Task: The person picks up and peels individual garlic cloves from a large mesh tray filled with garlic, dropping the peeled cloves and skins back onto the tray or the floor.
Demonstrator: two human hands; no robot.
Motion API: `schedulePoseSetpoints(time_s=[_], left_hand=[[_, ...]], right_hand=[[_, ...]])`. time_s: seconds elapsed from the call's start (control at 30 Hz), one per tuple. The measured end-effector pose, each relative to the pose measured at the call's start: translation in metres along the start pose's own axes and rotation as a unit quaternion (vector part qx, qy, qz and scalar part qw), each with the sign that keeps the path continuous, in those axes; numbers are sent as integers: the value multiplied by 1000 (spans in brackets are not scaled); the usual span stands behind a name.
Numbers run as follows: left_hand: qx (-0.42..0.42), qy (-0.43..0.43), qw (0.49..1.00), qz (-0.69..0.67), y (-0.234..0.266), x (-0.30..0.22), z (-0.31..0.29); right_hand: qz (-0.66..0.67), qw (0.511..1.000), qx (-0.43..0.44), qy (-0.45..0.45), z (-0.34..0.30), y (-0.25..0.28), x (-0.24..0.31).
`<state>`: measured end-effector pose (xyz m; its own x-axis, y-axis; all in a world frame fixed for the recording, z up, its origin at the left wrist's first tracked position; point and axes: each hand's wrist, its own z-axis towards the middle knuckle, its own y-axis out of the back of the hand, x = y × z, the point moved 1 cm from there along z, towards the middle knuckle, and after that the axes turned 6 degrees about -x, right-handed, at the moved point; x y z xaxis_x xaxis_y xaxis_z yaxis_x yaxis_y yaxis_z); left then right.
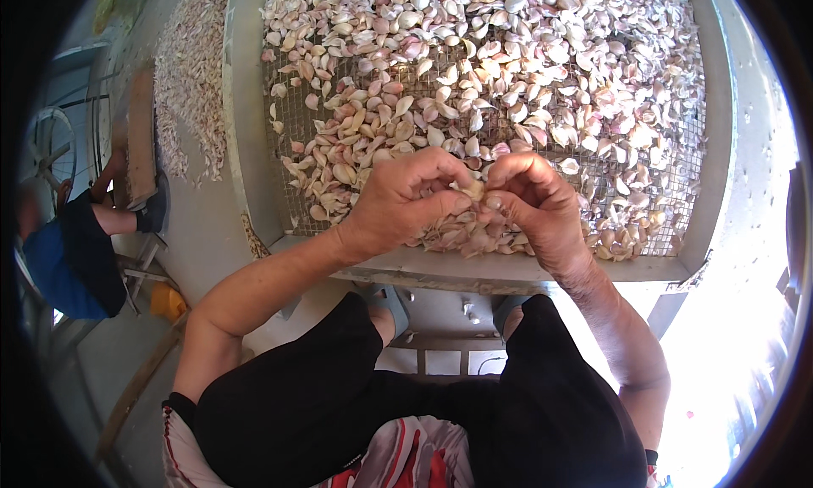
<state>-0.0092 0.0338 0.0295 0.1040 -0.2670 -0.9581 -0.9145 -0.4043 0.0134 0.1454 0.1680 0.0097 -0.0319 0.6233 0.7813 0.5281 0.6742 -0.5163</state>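
Note:
Above the near edge of a mesh tray, my two hands meet over a spread of garlic cloves (373,115). My left hand (406,192) is closed, its thumb and forefinger pinching a small pale garlic clove (475,189). From the other side my right hand (538,202) pinches at the same clove with thumb and fingertips. Fingers cover most of the clove, so its shape is hard to make out. Right below the hands lies a heap of pinkish cloves (461,232) against the tray's near wall.
The tray has a pale raised frame (247,107) and a wire mesh bottom (292,90). Left of it, more garlic (190,82) is spread on the floor. A person in blue and black (76,251) sits at the far left, near a yellow object (168,303) and a wheel (52,149).

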Motion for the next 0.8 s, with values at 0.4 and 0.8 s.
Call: schedulePoseSetpoints(time_s=[0.4, 0.8], left_hand=[[-11, -76, 987, 145, 5, -22, -8], [-1, -16, 946, 323, 22, 13, -4]], right_hand=[[-108, 994, -2, 21, -7, -18, -3], [-616, 736, -12, 281, 27, 32, -8]])
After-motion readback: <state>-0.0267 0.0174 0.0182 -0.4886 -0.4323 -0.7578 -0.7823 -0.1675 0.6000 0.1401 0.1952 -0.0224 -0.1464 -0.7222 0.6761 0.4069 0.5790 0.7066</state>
